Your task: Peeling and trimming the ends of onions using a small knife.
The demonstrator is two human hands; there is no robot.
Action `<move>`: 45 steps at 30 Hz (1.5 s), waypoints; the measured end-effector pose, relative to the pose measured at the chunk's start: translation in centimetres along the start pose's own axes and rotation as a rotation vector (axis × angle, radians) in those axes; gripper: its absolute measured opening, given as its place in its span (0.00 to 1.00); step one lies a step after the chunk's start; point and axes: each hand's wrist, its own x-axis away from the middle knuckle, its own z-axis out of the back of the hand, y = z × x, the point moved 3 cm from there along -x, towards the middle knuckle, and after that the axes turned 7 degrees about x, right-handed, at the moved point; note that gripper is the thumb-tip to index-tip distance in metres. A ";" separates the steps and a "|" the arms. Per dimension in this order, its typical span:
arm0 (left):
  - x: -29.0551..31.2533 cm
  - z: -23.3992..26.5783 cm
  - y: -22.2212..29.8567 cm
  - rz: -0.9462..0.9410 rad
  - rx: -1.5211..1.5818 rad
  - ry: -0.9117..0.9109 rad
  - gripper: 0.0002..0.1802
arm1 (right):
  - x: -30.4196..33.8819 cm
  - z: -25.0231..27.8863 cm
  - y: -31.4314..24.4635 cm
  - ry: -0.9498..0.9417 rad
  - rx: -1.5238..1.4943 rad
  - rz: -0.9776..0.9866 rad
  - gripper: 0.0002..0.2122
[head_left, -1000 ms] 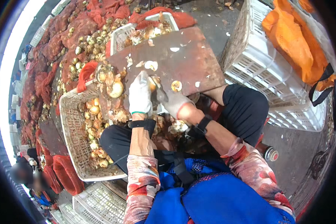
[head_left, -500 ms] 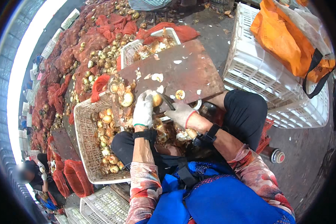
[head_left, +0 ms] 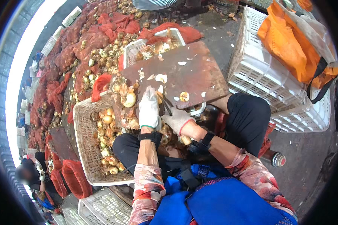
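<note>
My left hand [head_left: 149, 108], in a white glove, is closed at the near edge of a brown board [head_left: 199, 65]. It grips an onion [head_left: 159, 98], mostly hidden by the fingers. My right hand [head_left: 178, 120], also gloved, is wrapped round a knife whose dark blade [head_left: 163, 100] points up and left against the onion. Just left of my left hand, a pale onion [head_left: 129, 99] lies among brown skins. A cut onion piece [head_left: 184, 96] and white scraps [head_left: 161, 78] rest on the board.
A white basket of onions [head_left: 80, 142] stands at my left. Beyond the board is another white basket [head_left: 129, 56] with peelings. Stacked white crates [head_left: 251, 71] with an orange bag [head_left: 285, 41] rise at right. Red mesh sacks [head_left: 60, 60] cover the far left, where another person [head_left: 45, 183] sits.
My right hand has shifted left and down, close to my left hand. My left hand has turned over the onion, which shows less now. The view has shifted slightly.
</note>
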 end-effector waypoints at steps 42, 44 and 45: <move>-0.4 0.1 0.2 0.373 0.353 -0.055 0.29 | -10.0 4.5 0.6 0.240 0.360 -0.053 0.18; 0.2 0.5 0.5 0.365 0.385 -0.029 0.31 | -10.4 5.1 0.8 0.206 0.372 -0.032 0.17; 0.6 0.9 0.5 0.295 0.356 -0.078 0.31 | -10.7 5.1 1.1 0.200 0.395 -0.029 0.17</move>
